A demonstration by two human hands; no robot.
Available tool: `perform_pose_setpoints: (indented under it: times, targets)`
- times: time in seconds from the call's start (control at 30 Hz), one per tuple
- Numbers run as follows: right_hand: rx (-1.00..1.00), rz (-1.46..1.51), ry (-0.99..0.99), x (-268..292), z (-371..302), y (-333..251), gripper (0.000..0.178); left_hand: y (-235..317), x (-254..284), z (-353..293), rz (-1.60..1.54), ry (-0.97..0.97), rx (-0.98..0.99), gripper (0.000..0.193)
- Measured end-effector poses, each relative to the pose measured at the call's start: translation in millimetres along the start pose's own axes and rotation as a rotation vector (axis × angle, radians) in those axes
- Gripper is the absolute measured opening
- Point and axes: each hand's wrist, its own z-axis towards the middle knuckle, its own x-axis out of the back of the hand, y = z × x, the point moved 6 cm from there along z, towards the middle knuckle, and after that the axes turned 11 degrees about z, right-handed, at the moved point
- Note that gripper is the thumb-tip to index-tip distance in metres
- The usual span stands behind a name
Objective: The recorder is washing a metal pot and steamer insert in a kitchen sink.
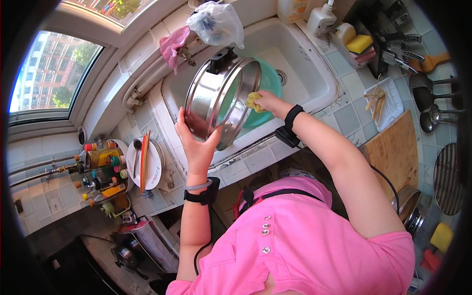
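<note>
Behind the white sink (314,73): white pump bottle (322,20), crumpled plastic bag (216,22). Over the sink, tilted on edge: steel pot lid (219,105). Left hand (196,142) cupping its lower rim, fingers spread. Right hand (268,101) pinched shut on yellow sponge (253,101), seemingly touching the lid's inside.

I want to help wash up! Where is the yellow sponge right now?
In the head view, the small yellow sponge is in the right hand, pressed inside the round steel pot lid above the white sink.
</note>
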Motion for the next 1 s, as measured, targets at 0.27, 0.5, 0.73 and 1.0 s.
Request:
perform_pose_setpoints:
  times: [0.27,0.5,0.73,1.0]
  targets:
    - [-0.171,0.025,-0.234,-46.7,25.5,3.1,0.025,-21.9,17.9,3.1,-0.069,-0.09,0.123,0.079]
    - [-0.173,-0.117,-0.453,-79.8,66.6,23.1,0.022,-52.6,-16.6,-13.7,-0.142,-0.368,0.185,0.017]
    - [0.048,-0.493,-0.305,-67.6,72.4,7.1,0.024,-57.7,3.5,-16.6,-0.508,0.092,0.341,0.014]
    - [0.113,-1.077,-0.272,-28.3,90.3,14.9,0.032,-72.7,37.9,-25.8,-0.517,0.287,0.437,0.017]
